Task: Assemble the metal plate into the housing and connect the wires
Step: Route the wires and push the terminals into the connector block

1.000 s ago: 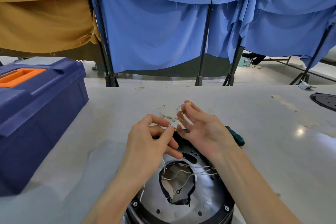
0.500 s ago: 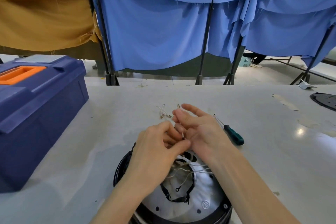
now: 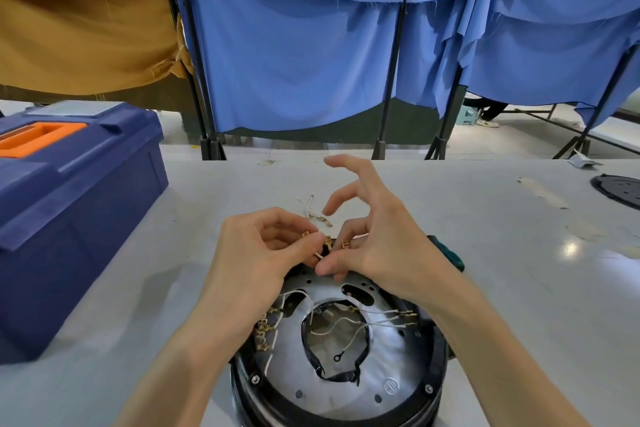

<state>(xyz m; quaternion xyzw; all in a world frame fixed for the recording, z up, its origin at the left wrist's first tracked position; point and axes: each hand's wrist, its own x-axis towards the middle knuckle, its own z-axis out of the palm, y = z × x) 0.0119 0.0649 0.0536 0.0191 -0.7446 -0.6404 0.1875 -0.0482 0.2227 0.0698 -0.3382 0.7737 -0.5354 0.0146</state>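
Here, left hand and right hand pinch brass-tipped wires above the metal plate.

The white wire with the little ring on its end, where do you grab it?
Pinch the white wire just behind its ring, coming straight down from above: it lies loose in the metal plate's open middle hole, with nothing covering it.

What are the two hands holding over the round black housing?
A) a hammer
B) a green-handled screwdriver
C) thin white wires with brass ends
C: the left hand and right hand both pinch thin white wires with brass terminals above the housing; the screwdriver lies on the table.
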